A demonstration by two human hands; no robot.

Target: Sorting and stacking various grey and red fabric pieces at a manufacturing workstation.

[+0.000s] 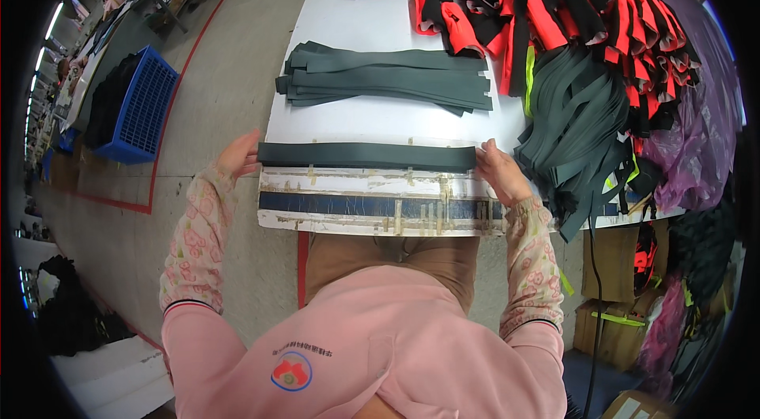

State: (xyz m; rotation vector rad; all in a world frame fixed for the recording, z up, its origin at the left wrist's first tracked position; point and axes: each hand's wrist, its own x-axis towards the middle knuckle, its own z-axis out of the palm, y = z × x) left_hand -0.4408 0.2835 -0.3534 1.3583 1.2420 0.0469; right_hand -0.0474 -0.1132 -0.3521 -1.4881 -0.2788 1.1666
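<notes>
Centre frame, a long dark strip [366, 156] lies flat across the white worktop [348, 23], left hand [237, 154] and right hand [499, 171] pinching its ends; it looks light and limp.

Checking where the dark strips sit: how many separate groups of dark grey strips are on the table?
3: one strip held between left hand and right hand; a flat stack mid-table; a heap at right, partly buried.

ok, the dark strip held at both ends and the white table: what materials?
Dark strip: looks like matte, flexible fabric or rubbery sheet, hard to say which; it lies flat with no shine, left hand and right hand at its ends. White table: smooth painted or laminated board, front edge worn with tape marks.
</notes>
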